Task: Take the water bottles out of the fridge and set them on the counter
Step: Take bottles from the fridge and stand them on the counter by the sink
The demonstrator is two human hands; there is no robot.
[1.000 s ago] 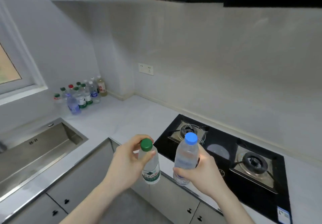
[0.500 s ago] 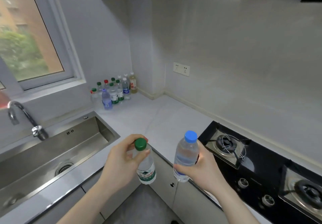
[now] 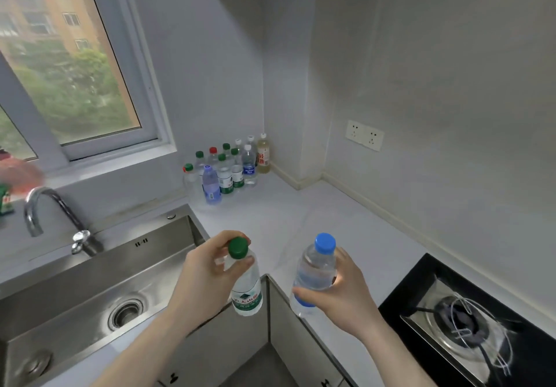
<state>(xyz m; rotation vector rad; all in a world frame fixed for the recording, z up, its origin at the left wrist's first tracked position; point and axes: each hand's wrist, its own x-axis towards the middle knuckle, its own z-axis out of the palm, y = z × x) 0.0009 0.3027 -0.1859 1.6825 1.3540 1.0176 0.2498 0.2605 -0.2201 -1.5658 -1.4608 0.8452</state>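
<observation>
So, done: cluster of bottles (image 3: 228,170) already stands behind the sink (image 3: 99,281)
Hands: left hand (image 3: 207,278) pinches green-capped bottle (image 3: 245,284); right hand (image 3: 340,293) grips blue-capped bottle (image 3: 316,269)
Left: both unset; fridge unseen

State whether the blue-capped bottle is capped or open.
Capped: the blue cap sits on the blue-capped bottle held in the right hand.

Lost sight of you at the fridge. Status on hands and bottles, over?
Left hand grips green-capped bottle near its neck. Right hand holds blue-capped bottle. Both above counter edge, not set down. Bottle cluster fills the corner.
</observation>
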